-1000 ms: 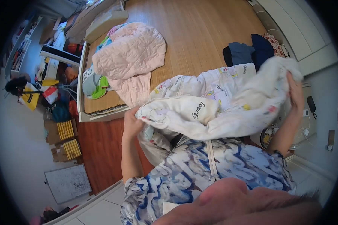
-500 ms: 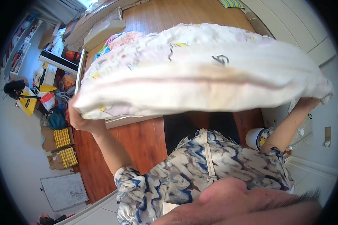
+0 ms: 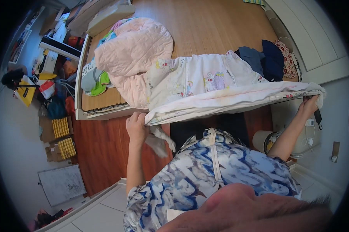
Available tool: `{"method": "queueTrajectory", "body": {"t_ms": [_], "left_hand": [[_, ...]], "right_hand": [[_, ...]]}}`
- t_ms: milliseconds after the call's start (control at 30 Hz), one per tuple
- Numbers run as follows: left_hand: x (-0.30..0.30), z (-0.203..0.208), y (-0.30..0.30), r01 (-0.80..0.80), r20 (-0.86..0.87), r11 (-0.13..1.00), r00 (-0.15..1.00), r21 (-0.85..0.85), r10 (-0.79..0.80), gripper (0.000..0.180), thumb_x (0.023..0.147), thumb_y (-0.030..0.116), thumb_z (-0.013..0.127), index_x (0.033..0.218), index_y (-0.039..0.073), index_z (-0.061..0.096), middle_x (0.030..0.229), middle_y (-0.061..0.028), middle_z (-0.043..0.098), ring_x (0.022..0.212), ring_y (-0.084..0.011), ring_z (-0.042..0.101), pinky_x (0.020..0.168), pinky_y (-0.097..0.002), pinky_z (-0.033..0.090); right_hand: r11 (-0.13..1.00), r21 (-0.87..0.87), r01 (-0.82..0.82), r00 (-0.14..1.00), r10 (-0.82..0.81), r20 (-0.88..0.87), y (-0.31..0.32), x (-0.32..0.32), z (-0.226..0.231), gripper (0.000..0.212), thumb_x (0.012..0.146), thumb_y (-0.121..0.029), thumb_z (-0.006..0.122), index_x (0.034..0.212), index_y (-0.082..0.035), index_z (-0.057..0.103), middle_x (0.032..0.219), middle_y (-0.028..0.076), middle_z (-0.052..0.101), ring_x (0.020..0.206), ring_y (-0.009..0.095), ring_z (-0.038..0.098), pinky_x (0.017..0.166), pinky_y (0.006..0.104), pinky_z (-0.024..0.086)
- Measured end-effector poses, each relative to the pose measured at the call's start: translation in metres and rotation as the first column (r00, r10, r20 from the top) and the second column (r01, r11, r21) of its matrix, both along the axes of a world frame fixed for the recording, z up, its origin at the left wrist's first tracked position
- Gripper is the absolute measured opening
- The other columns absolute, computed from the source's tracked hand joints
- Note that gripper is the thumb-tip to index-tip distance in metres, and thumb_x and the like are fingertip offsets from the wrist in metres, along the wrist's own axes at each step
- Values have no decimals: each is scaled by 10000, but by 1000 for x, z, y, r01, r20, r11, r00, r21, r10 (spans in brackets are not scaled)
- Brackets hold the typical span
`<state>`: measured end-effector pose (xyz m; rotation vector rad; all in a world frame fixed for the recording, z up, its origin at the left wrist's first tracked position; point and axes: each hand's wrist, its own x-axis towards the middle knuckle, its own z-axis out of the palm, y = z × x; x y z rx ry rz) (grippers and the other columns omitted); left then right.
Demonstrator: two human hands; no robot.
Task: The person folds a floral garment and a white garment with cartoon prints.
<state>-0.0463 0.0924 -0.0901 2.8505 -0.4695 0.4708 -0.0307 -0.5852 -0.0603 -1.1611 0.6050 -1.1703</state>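
Note:
A white sheet with a cartoon print (image 3: 205, 77) is stretched between my hands, its near edge gathered into a long fold. My left hand (image 3: 137, 125) is closed round the left corner, just in front of the bed frame. At the right corner, my right hand (image 3: 309, 105) grips the same edge. The sheet's far part lies over the bed and partly covers a pale pink quilt (image 3: 135, 46) at the left. Below the left corner hangs a blurred pale grey thing (image 3: 159, 141); I cannot tell what it is.
The bed (image 3: 205, 27) has a wooden-looking surface. Folded dark blue clothes (image 3: 273, 60) lie at its right, and a green and grey garment (image 3: 95, 83) at its left. A white bin (image 3: 264, 141) stands near my right forearm. A whiteboard (image 3: 62, 185) leans at the lower left.
The sheet has come down from a raised, billowing position onto the bed, showing the pink quilt and folded clothes. My left hand has moved right and slightly down; my right hand has shifted slightly left.

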Motion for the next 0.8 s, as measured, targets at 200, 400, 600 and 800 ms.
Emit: {"method": "queueTrajectory", "body": {"t_ms": [200, 400, 600, 800], "left_hand": [[-14, -51, 22, -189, -11, 982, 982, 20, 189, 286, 605, 80, 715, 862, 144, 607, 837, -36, 599, 837, -250, 581, 792, -404, 406], [4, -20, 54, -322, 74, 946, 945, 38, 319, 281, 605, 67, 687, 865, 132, 604, 818, -42, 604, 821, -264, 577, 799, -397, 401], [23, -15, 45, -192, 211, 853, 921, -486, 328, 144, 682, 42, 603, 820, 70, 630, 842, -89, 634, 805, -286, 595, 766, -372, 430], [60, 48, -112, 581, 203, 780, 813, -233, -545, 53, 655, 102, 609, 708, 104, 614, 850, -40, 616, 905, -256, 572, 879, -456, 408]], "right_hand": [[987, -150, -60, 998, 64, 25, 0, -4, -5, 307, 994, -227, 454, 1229, -29, 470, 1222, 126, 537, 1100, 258, 569, 919, 431, 502], [999, -48, 10, 980, -1, 201, 20, 5, 27, 319, 989, -242, 455, 1192, -1, 504, 1190, 137, 558, 1073, 264, 577, 950, 391, 481], [987, 68, -144, 989, 141, 46, 52, 1, 56, 354, 963, -226, 421, 1165, 28, 562, 1161, 173, 585, 1068, 293, 578, 962, 413, 472], [404, -162, -900, 432, 784, -445, 197, 35, 98, 259, 922, -225, 540, 1132, -75, 539, 1036, 67, 587, 909, 159, 602, 797, 300, 515]]}}
